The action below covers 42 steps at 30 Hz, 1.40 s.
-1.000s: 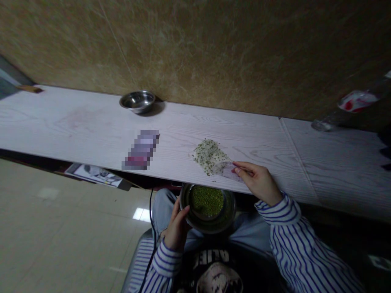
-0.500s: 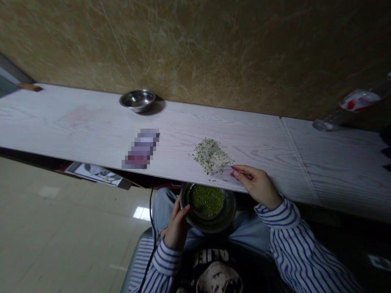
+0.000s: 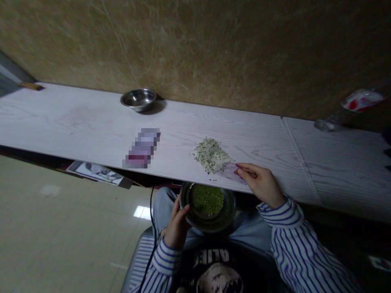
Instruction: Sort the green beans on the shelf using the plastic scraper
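My left hand grips the left rim of a metal bowl on my lap, just below the table edge. Small green beans, which look like mung beans, lie inside it. Above the table's front edge, the fingers of my right hand pinch a thin, clear plastic piece, perhaps a bag; its exact kind is unclear. Its left end touches a heap of white grains mixed with green beans on the tabletop.
A second metal bowl stands by the wall. A pixelated, phone-like rectangle lies left of the heap. At the right, a clear bottle with a red and white label leans near the wall. A black cable hangs beside my leg.
My right hand has shifted slightly right with the plastic piece, more of which now shows. My left hand and the bowl have stayed in place.
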Each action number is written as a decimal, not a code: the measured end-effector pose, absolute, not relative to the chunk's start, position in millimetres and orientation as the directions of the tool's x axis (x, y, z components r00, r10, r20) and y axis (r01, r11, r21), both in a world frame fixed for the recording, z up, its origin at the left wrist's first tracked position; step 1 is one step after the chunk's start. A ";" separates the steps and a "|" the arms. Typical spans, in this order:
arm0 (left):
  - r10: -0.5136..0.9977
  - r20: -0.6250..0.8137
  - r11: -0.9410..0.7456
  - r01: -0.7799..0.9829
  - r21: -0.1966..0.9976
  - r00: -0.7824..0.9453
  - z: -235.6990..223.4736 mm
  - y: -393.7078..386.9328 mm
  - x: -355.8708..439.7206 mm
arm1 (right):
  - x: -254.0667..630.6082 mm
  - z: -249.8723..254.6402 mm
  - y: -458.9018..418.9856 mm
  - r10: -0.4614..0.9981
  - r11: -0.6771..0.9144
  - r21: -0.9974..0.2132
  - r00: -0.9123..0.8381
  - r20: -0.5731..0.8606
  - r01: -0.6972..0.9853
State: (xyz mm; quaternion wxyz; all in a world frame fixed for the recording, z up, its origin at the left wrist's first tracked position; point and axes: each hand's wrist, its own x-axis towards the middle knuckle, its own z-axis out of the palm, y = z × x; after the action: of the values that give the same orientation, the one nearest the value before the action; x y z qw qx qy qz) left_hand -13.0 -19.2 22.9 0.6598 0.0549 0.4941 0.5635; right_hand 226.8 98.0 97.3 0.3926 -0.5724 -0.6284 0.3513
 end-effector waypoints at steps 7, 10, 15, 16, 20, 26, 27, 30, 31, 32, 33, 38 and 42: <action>0.787 -0.604 0.368 -0.693 0.620 -0.122 22.1 -20.4 -14.6 | 217.2 91.0 97.6 0.991 0.135 -0.863 -0.057 0.123 0.486; 0.789 -0.602 0.368 -0.689 0.624 -0.124 21.7 -20.4 -14.7 | 219.5 91.6 97.8 0.991 0.127 -0.863 -0.032 0.128 0.489; 0.792 -0.600 0.365 -0.696 0.618 -0.117 23.4 -20.3 -14.9 | 217.8 95.2 99.9 0.993 0.114 -0.877 -0.038 0.109 0.467; 0.789 -0.603 0.364 -0.701 0.614 -0.118 23.7 -20.4 -15.1 | 216.5 95.0 100.4 0.993 0.115 -0.875 -0.043 0.108 0.470; 0.787 -0.602 0.355 -0.699 0.620 -0.134 23.9 -21.0 -16.2 | 212.6 91.9 102.2 0.991 0.128 -0.849 -0.043 0.123 0.513; 0.789 -0.601 0.361 -0.693 0.624 -0.130 23.5 -21.0 -17.9 | 210.9 90.8 101.9 0.989 0.150 -0.837 -0.067 0.135 0.526; 0.790 -0.599 0.361 -0.693 0.624 -0.128 23.6 -20.8 -18.1 | 210.5 91.1 102.0 0.989 0.149 -0.838 -0.067 0.134 0.525; 0.798 -0.589 0.346 -0.703 0.622 -0.129 23.8 -20.0 -18.2 | 208.7 91.7 103.3 0.989 0.147 -0.838 -0.061 0.135 0.526; 0.799 -0.587 0.340 -0.706 0.621 -0.130 23.9 -19.8 -18.2 | 207.9 91.6 103.7 0.989 0.149 -0.839 -0.064 0.135 0.524; 0.800 -0.584 0.336 -0.708 0.622 -0.134 24.0 -19.6 -18.2 | 207.3 91.5 104.1 0.988 0.151 -0.840 -0.069 0.136 0.521; 0.801 -0.583 0.332 -0.708 0.624 -0.138 24.0 -19.5 -18.1 | 206.7 91.2 104.3 0.988 0.154 -0.842 -0.073 0.136 0.517; 0.805 -0.571 0.308 -0.709 0.635 -0.162 24.2 -19.3 -18.5 | 206.2 89.9 103.7 0.985 0.169 -0.849 -0.073 0.153 0.500; 0.807 -0.569 0.306 -0.710 0.634 -0.160 24.9 -19.1 -19.3 | 205.5 88.9 105.1 0.988 0.152 -0.845 -0.057 0.143 0.513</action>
State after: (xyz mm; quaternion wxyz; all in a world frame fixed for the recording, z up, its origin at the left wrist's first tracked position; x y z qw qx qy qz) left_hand -19.3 -19.1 24.9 0.6463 0.0499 0.4852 0.5869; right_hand 205.5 105.1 88.9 0.3806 -0.5716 -0.6564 0.3121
